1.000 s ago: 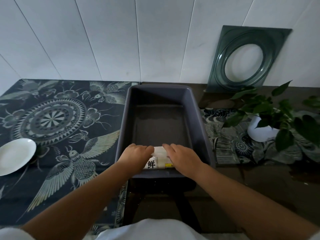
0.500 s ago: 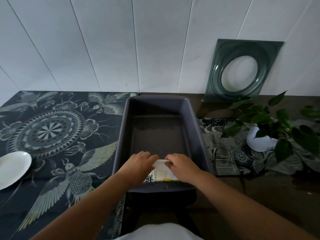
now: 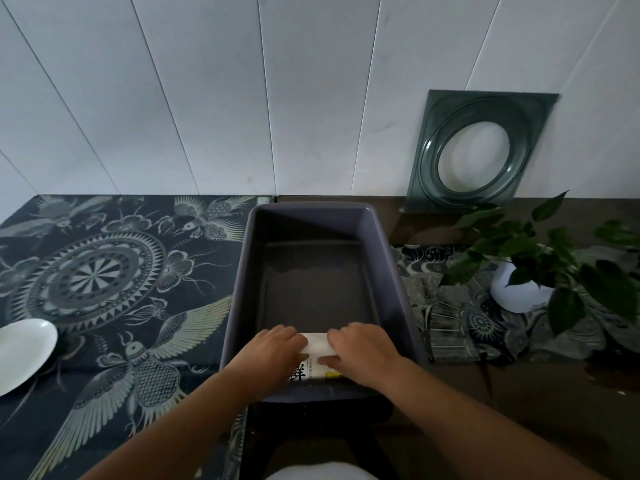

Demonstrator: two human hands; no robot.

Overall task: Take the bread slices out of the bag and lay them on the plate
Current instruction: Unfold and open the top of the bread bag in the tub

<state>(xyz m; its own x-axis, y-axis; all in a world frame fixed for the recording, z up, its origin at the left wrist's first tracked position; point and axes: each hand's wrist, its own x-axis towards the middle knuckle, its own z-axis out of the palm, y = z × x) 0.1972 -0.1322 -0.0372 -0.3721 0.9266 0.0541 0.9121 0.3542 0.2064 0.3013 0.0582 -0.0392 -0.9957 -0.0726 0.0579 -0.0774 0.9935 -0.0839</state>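
A white bread bag with black printed characters and a yellow mark lies at the near end of a grey rectangular bin. My left hand grips the bag's left side and my right hand grips its right side, both resting inside the bin. The hands cover most of the bag, and no bread slice shows. A white plate sits far to the left on the patterned cloth, partly cut off by the frame edge.
A dark cloth with bird and mandala patterns covers the table's left half. A potted green plant in a white pot stands at the right. A square green glass dish leans against the white panelled wall.
The view has tilted upward, so the bin and hands sit lower in the frame. Both hands stay on the bag at the bin's near end, with more of its white top showing between them.
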